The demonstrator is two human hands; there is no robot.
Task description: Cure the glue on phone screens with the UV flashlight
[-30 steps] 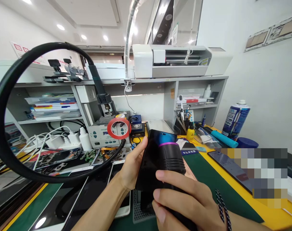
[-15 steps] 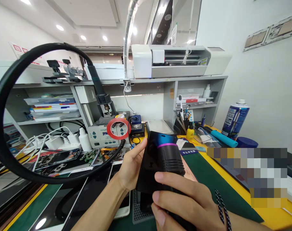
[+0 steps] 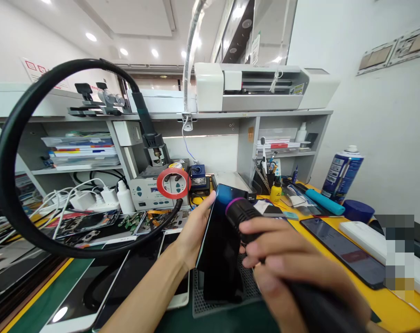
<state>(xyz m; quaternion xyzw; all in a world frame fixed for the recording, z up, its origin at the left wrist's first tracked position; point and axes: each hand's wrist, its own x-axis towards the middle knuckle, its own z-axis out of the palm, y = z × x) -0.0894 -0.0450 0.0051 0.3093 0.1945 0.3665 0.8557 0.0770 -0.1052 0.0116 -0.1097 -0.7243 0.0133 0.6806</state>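
Observation:
My left hand (image 3: 192, 231) is closed around the left edge of a glossy black smartphone (image 3: 216, 231), which it holds tilted up over the mat. A blue sheen shows on the phone's top end. In my right hand (image 3: 286, 254), slightly blurred, is a black flashlight (image 3: 246, 215) with a purple ring round its head. Its head is angled at the upper part of the phone's dark face; whether they touch I cannot tell. Beneath them lies a grey perforated mat (image 3: 200, 303), with a dark, flat shape on it that the phone partly covers.
At left, a thick black hose (image 3: 2, 185) loops from a hot air station (image 3: 150, 194), with red tape (image 3: 160, 189) before it. Large screens (image 3: 74, 286) lie at lower left. At right are a phone (image 3: 344, 252), a blue spray can (image 3: 341, 173) and a yellow bottle (image 3: 275, 192).
My right hand and the flashlight have swung to the right, and the flashlight now slants leftward over the phone. The phone has turned slightly in my left hand. The view has shifted a little.

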